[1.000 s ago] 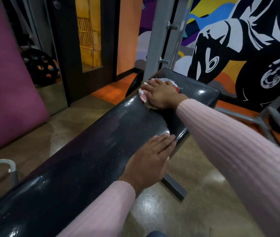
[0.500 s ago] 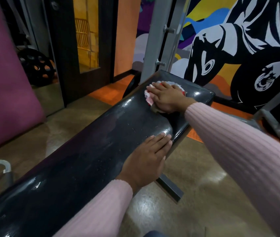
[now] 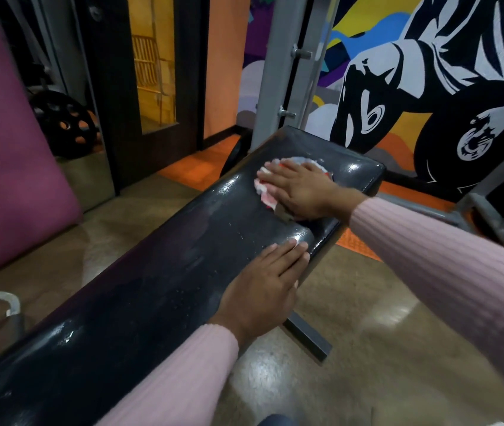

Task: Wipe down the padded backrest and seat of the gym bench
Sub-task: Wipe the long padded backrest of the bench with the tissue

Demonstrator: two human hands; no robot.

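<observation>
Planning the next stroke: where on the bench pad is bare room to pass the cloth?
Bare: the long stretch of pad from the left grip to the near end, and the far right corner beyond the cloth. Crowded: the far part, where the right grip presses the cloth and the left grip rests on the right edge.

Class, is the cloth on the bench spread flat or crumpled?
Crumpled: the cloth shows ruffled folds around the right hand pressing it.

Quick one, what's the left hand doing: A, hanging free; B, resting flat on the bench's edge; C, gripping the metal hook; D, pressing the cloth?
B: the left hand lies flat, fingers straight, on the near edge of the bench pad; the right hand presses the cloth.
</observation>
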